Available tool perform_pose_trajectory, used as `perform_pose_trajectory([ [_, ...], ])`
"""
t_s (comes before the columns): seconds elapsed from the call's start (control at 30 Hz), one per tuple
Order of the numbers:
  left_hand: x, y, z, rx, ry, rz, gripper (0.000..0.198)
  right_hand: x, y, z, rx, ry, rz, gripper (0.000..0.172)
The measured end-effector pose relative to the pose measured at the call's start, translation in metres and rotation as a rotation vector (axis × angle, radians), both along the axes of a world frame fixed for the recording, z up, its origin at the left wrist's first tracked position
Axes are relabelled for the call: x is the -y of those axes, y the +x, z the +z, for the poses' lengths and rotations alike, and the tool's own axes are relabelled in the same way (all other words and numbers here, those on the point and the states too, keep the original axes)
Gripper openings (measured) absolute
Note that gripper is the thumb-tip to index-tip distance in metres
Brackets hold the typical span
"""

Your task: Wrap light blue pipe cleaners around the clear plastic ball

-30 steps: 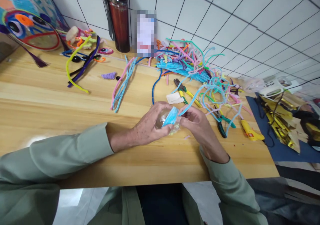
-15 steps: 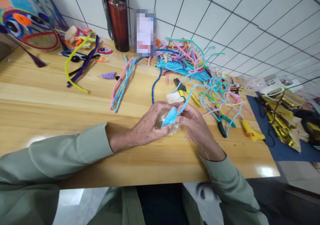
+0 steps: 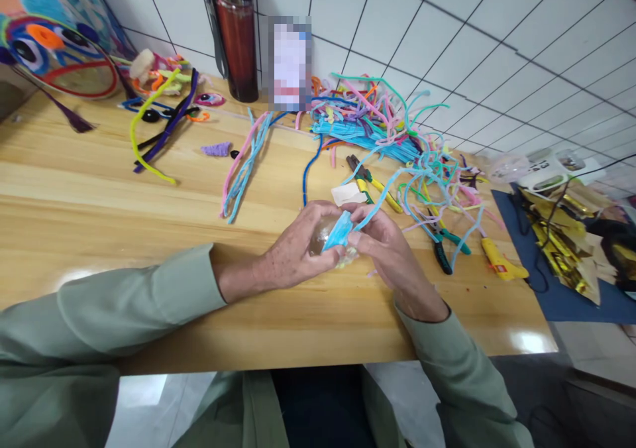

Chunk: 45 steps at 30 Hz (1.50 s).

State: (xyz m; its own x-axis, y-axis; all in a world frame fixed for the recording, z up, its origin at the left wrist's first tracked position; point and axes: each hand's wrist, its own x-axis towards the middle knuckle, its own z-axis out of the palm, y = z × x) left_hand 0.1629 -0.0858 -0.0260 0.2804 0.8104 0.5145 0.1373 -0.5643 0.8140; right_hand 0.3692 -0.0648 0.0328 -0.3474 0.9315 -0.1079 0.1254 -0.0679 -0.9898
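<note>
My left hand (image 3: 303, 246) is closed around a clear, rounded plastic piece (image 3: 322, 234) with a band of light blue pipe cleaner (image 3: 338, 231) laid across it. Thumb and fingers grip it from both sides. My right hand (image 3: 380, 242) pinches the loose end of a light blue pipe cleaner (image 3: 380, 199) against the right side of the band. That strand runs up and right toward the tangled pile. A small white piece of paper (image 3: 348, 194) and yellow-handled pliers (image 3: 373, 184) lie just beyond my fingers. Part of the plastic piece is hidden by my hands.
A heap of coloured pipe cleaners (image 3: 370, 136) lies along the tiled wall. Nearby are green-handled pliers (image 3: 442, 249) and a yellow glue gun (image 3: 503, 260). A red-brown thermos (image 3: 236, 44) stands at the back. Loose pipe cleaners (image 3: 248, 166) and a decorated mask (image 3: 59, 57) are on the left.
Both hands keep nearly the same hold. The right fingers have shifted very slightly at the band, and the light blue strand beside them hangs a little lower.
</note>
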Motion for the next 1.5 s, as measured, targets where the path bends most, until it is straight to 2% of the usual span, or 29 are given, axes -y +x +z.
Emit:
perform_pose_trajectory([
  [0.43, -0.003, -0.003, 0.001, -0.018, 0.035, -0.043, 0.046, -0.006, -0.001, -0.008, -0.115, -0.029, -0.012, 0.031],
  [0.63, -0.003, -0.006, 0.0, -0.033, -0.02, -0.065, 0.044, -0.005, -0.004, -0.007, -0.141, -0.038, -0.04, 0.035],
  [0.83, -0.006, -0.006, 0.0, -0.061, 0.027, -0.089, 0.065, -0.006, -0.001, -0.009, -0.16, -0.04, -0.044, 0.032],
  [1.1, -0.005, -0.007, 0.0, -0.074, 0.02, -0.1, 0.064, -0.006, 0.0, -0.01, -0.165, -0.061, -0.038, 0.036],
  [1.33, -0.009, -0.006, -0.007, -0.078, -0.03, -0.102, 0.077, -0.008, 0.003, -0.006, -0.205, -0.07, -0.038, 0.035],
  [1.5, -0.01, -0.005, 0.001, -0.127, -0.017, -0.106, 0.076, -0.013, 0.008, -0.011, -0.213, -0.031, -0.029, 0.036],
])
